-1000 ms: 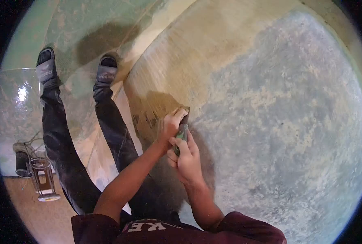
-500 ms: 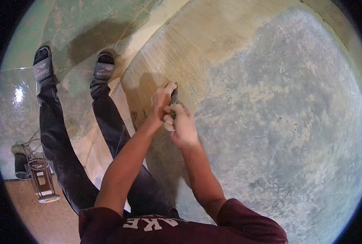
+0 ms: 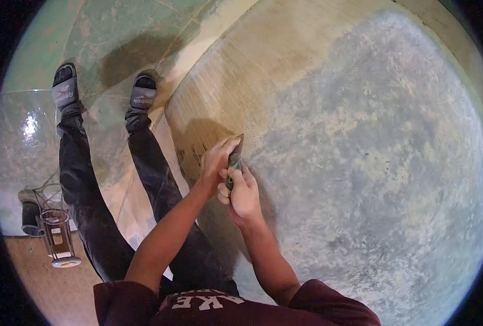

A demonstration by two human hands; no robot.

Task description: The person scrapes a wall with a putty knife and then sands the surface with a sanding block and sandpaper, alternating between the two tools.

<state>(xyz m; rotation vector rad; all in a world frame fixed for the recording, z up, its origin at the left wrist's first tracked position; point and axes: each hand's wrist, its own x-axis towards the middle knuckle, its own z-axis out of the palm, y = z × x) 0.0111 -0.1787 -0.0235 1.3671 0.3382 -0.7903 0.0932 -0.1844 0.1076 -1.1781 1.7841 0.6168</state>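
A scraper-like tool with a green and black handle and a thin, dark blade lies against the slab surface near the middle of the view. My right hand is wrapped round its handle. The fingers of my left hand press on the blade from the left side, close to its tip. Beneath the tool, the slab is tan and streaked at the upper left and mottled grey-blue on the right.
My legs stretch to the left over the slab's edge, with grey slide sandals on the green floor. A metal-framed lantern-like object and a dark cylinder stand at the lower left.
Both hands and the tool have moved down in the view, toward my body. The tool's blade and green handle show more clearly now.
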